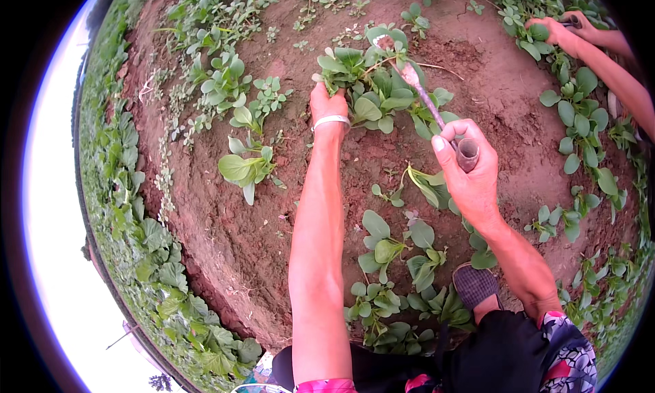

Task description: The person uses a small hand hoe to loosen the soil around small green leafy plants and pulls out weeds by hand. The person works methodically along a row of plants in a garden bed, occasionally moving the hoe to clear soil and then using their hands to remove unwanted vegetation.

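Observation:
My left hand (329, 105), with a pale bangle on its wrist, is closed around leafy green plants (348, 65) at the upper middle; leaves hide its fingertips. My right hand (468, 173), to the right and nearer my body, grips a small metal hand tool (429, 102) by its hollow tubular handle. The tool's shaft points up and left, and its flattened part lies among the leaves beside the held plants. A thin root or stem crosses near the blade. Broad-leaved seedlings (384, 252) grow in the reddish soil (245, 239) below my hands.
At the upper right, another person's hands (555, 32) reach into plants, one with a tool handle. Low weeds (220, 81) and a leafy seedling (248, 168) stand left. A row of larger leafy plants (169, 270) runs along the left edge. My shoe (476, 285) is among plants.

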Demonstrator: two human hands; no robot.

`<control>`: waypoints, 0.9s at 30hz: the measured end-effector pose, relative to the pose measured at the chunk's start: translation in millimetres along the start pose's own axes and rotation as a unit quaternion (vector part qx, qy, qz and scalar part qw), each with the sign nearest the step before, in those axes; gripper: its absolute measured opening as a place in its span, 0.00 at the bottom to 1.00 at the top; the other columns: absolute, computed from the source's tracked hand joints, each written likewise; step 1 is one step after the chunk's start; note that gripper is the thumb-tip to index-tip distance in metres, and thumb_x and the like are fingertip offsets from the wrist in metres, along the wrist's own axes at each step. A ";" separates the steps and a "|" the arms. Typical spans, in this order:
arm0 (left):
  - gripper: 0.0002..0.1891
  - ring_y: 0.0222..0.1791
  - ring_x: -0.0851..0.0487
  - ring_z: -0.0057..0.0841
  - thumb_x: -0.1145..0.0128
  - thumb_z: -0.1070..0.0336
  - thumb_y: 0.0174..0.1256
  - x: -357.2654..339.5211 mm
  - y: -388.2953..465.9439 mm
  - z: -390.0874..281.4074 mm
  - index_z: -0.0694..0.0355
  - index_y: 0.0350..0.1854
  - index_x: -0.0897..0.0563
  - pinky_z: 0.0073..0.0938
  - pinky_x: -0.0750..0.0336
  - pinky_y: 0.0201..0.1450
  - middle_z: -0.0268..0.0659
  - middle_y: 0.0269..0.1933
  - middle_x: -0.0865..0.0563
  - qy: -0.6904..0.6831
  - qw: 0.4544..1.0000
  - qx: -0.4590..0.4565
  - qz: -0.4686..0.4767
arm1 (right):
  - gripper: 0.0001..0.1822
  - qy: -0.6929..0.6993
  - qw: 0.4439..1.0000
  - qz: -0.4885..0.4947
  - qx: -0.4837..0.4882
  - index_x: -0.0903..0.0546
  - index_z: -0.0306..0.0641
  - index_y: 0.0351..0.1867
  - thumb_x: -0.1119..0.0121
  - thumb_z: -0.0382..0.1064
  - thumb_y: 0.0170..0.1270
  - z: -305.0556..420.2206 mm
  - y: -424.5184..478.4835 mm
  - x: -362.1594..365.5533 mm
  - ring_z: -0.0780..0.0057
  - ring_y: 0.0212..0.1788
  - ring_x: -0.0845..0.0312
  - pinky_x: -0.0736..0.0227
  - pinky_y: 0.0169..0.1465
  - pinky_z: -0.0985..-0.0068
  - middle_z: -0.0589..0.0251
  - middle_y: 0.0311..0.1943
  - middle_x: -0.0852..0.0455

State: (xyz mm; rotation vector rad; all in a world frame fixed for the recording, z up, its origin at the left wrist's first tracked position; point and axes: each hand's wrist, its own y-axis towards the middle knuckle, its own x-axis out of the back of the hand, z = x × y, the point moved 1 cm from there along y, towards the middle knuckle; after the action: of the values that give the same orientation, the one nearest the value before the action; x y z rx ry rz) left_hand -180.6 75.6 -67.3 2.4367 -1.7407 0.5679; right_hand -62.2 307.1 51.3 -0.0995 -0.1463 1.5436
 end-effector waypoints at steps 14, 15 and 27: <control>0.12 0.48 0.19 0.56 0.41 0.69 0.54 -11.4 -13.3 -23.1 0.65 0.42 0.19 0.46 0.25 0.49 0.57 0.41 0.15 0.301 0.953 -0.037 0.004 | 0.10 -0.200 0.972 0.121 -0.015 0.25 0.32 0.33 0.38 0.37 0.62 20.8 45.0 45.7 0.76 0.23 0.34 0.36 0.29 0.70 0.63 0.19 0.27; 0.13 0.47 0.18 0.56 0.42 0.69 0.54 -9.7 -12.8 -21.6 0.63 0.43 0.18 0.47 0.25 0.49 0.56 0.41 0.15 0.291 0.956 -0.041 -0.006 | 0.11 -0.209 0.971 0.115 -0.003 0.25 0.32 0.33 0.38 0.38 0.62 22.7 49.4 44.0 0.73 0.23 0.32 0.35 0.30 0.68 0.60 0.20 0.25; 0.11 0.47 0.21 0.23 0.45 0.67 0.72 -6.3 -7.5 -36.4 0.64 0.51 0.22 0.28 0.27 0.52 0.35 0.46 0.15 -0.071 0.997 -0.037 -0.001 | 0.10 -0.207 0.963 0.172 0.008 0.26 0.34 0.34 0.39 0.37 0.63 2.4 67.3 33.5 0.78 0.24 0.38 0.36 0.30 0.70 0.65 0.19 0.30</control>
State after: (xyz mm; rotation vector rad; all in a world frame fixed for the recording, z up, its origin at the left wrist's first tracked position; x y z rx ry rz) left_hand -184.3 94.3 -34.7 2.4805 -1.7764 0.3310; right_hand -128.3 342.3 44.2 0.2246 -0.4680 1.8976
